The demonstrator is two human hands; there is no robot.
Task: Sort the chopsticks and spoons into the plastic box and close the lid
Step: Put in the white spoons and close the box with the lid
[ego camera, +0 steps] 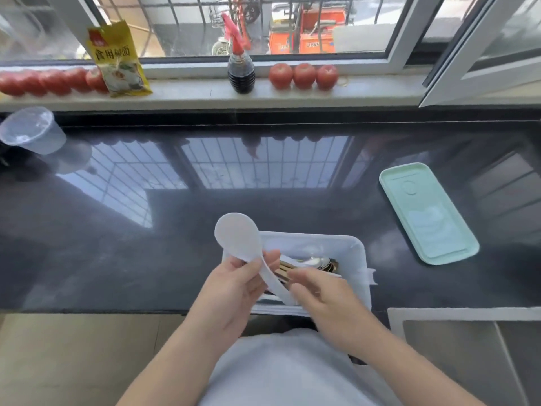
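Note:
A clear plastic box (355, 247) stands at the front edge of the black counter, with chopsticks (285, 269) and a metal spoon (317, 262) inside. My left hand (234, 291) grips a large white rice spoon (237, 237) just below its bowl, holding it tilted over the box's left end. My right hand (325, 300) holds the lower end of the same spoon's handle, over the front of the box. The mint green lid (427, 212) lies flat on the counter to the right, apart from the box.
A clear plastic cup (30, 130) stands at the far left of the counter. On the windowsill sit tomatoes (304, 75), a dark sauce bottle (241, 73) and a yellow packet (117, 61). A steel sink (468, 347) lies at the front right.

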